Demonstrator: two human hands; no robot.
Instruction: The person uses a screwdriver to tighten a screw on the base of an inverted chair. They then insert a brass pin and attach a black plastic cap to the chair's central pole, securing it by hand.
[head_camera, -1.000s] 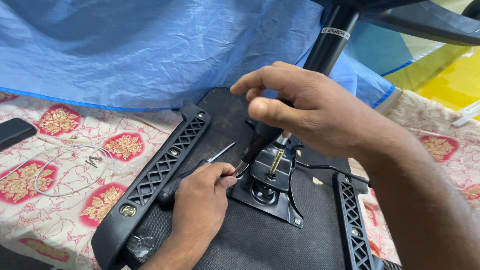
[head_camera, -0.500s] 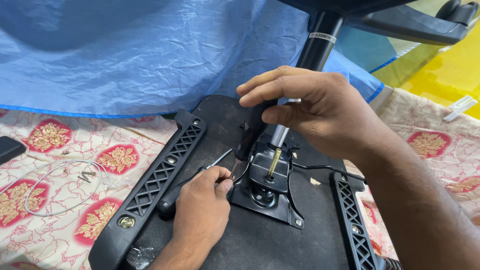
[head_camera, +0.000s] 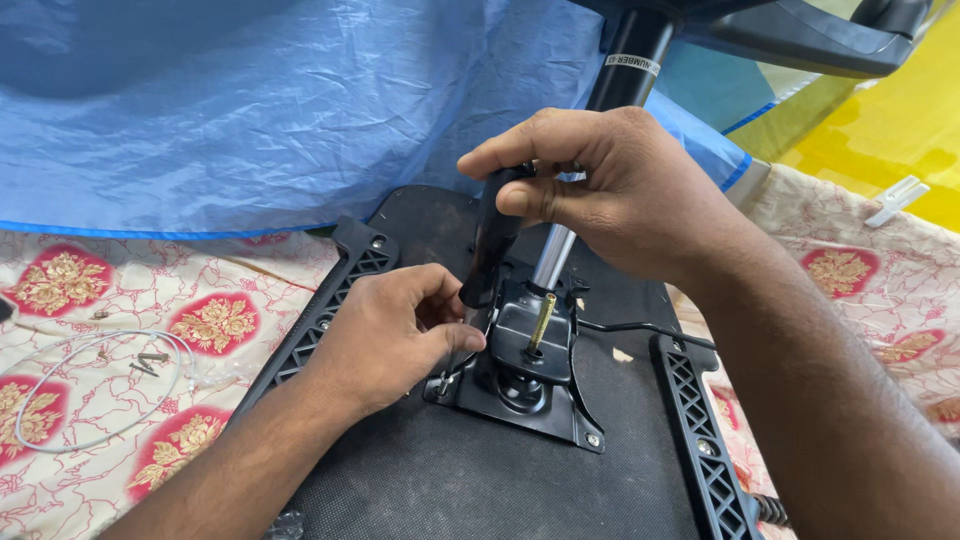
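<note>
My right hand (head_camera: 620, 190) is closed around the top of a black tool handle (head_camera: 487, 255) that stands nearly upright. Fingers of my left hand (head_camera: 390, 335) pinch the lower end of that tool, just above a corner of the black metal mechanism plate (head_camera: 545, 405). The plate is fixed to the underside of an upturned black chair seat (head_camera: 480, 470). A brass bolt (head_camera: 541, 322) sticks up from the plate beside the chrome and black gas cylinder (head_camera: 552, 255). The tool's tip is hidden by my left fingers.
Ribbed black brackets run along the seat's left (head_camera: 330, 300) and right (head_camera: 700, 430) sides. Loose screws (head_camera: 145, 360) and a white wire (head_camera: 70, 400) lie on the patterned cloth at left. A blue plastic sheet (head_camera: 250, 110) covers the back. A chair base leg (head_camera: 800, 35) is top right.
The tool that lay low in my left hand now stands upright with my right hand gripping its handle. My left hand has shifted to its lower end. The view has drawn closer.
</note>
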